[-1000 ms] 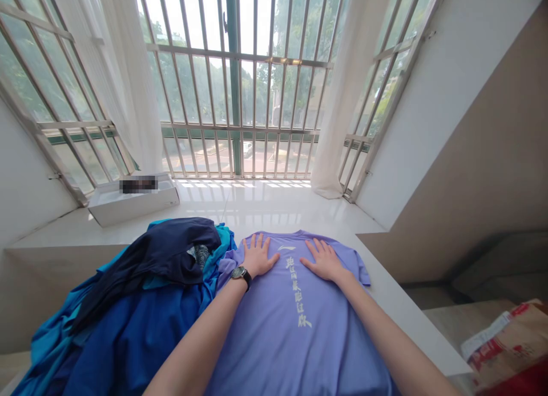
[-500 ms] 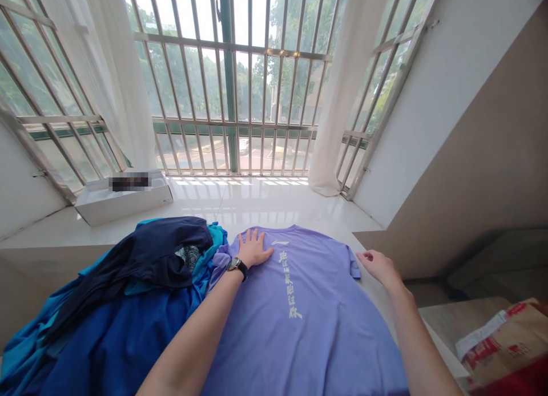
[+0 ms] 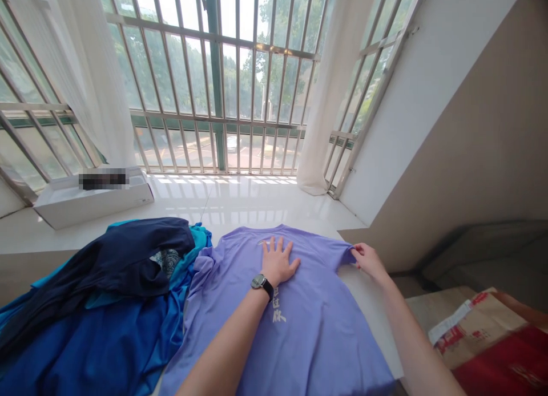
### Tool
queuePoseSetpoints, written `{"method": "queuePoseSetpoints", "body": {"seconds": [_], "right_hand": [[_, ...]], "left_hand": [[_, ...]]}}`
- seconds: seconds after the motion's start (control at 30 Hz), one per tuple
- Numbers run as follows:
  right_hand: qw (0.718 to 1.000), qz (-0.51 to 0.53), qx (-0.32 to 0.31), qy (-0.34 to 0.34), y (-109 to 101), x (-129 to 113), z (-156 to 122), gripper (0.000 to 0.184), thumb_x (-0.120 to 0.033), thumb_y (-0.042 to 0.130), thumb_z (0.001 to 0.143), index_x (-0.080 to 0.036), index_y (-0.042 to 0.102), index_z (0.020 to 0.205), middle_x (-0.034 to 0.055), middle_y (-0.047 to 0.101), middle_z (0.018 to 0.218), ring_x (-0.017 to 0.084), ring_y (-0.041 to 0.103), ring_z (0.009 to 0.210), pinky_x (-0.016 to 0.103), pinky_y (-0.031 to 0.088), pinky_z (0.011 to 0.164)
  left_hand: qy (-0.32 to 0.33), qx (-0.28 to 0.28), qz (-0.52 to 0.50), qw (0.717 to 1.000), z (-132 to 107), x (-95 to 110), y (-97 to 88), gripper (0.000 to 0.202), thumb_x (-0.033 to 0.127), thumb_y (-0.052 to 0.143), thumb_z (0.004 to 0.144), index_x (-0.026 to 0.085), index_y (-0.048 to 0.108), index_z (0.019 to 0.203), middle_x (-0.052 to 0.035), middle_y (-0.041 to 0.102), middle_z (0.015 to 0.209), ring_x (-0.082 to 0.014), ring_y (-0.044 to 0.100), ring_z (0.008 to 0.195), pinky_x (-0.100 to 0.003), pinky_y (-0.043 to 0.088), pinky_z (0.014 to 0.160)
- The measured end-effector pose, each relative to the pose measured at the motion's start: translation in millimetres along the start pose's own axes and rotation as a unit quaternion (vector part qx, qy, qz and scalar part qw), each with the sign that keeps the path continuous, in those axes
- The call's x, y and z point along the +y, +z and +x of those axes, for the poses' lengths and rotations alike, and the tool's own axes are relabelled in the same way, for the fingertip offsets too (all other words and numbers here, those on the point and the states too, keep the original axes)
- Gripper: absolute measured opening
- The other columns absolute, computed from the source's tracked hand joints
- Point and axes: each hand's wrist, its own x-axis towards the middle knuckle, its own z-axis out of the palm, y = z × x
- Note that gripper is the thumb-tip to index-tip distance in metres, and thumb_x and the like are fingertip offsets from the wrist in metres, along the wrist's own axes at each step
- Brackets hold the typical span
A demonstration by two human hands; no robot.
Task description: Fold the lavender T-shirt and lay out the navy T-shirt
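Your left hand (image 3: 279, 263) lies open and flat on the lavender T-shirt (image 3: 317, 339), while your right hand (image 3: 369, 260) pinches its sleeve (image 3: 343, 254). Spread on the white sill (image 3: 240, 205) beside a heap of blue clothes (image 3: 107, 333), the shirt is mid-smoothing; that sleeve calls for drawing flat.

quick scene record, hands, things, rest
left hand: flat on the purple t-shirt, watch on wrist
right hand: pinching the t-shirt's sleeve
things: t-shirt spread on a white ledge, beside a pile of blue clothes
rest: white box on the ledge, cardboard parcel at lower right, barred window with white curtains
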Motion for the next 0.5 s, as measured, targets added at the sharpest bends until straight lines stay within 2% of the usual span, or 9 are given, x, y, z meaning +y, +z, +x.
{"method": "queuePoseSetpoints", "body": {"seconds": [0.07,0.17,0.27,0.4,0.5], "right_hand": [[0.999,-0.014,0.048,-0.003,-15,-1,12,0.012,-0.033,0.057,0.073,-0.020,0.058,0.073,0.0026,0.066,0.060,0.015,0.057,0.043,0.027,0.045,0.047],[0.995,-0.048,0.081,-0.031,-31,-7,24,0.009,-0.027,0.058,0.068,-0.021,0.060,0.074,0.0047,0.070,0.071,0.018,0.065,0.062,0.030,0.050,0.062],[0.992,-0.084,0.077,-0.058,-37,-14,25,0.009,-0.027,0.061,0.065,-0.022,0.064,0.072,0.0036,0.070,0.073,0.020,0.064,0.069,0.032,0.049,0.070],[0.986,-0.149,0.039,-0.066,-41,-17,20,0.017,-0.037,0.061,0.068,-0.023,0.068,0.074,0.0046,0.072,0.075,0.022,0.065,0.071,0.033,0.048,0.069],[0.986,-0.137,0.055,-0.081,-46,-21,19,0.025,-0.043,0.060,0.071,-0.023,0.070,0.081,0.0060,0.074,0.084,0.024,0.067,0.080,0.034,0.048,0.073]], "left_hand": [[0.001,0.003,-0.001,1.000,0,-2,0.7,0.070,0.068,0.030,0.091,0.030,0.039,0.149,-0.0091,0.031,0.158,-0.0401,0.016,0.146,-0.062,0.008,0.115],[0.004,0.010,-0.005,1.000,0,-3,0.3,0.070,0.068,0.030,0.091,0.029,0.040,0.148,-0.0097,0.032,0.158,-0.0405,0.016,0.146,-0.062,0.008,0.115],[0.008,0.011,-0.013,1.000,0,-3,0.2,0.070,0.068,0.029,0.091,0.027,0.041,0.148,-0.0109,0.032,0.158,-0.0414,0.017,0.145,-0.063,0.008,0.114],[0.010,0.010,-0.022,1.000,0,-3,0.0,0.070,0.068,0.030,0.091,0.026,0.042,0.148,-0.0118,0.032,0.157,-0.0418,0.018,0.145,-0.063,0.009,0.114],[0.009,0.009,-0.026,1.000,0,-3,-0.3,0.070,0.067,0.032,0.092,0.026,0.042,0.147,-0.0115,0.032,0.157,-0.0417,0.017,0.145,-0.063,0.008,0.114]]}}
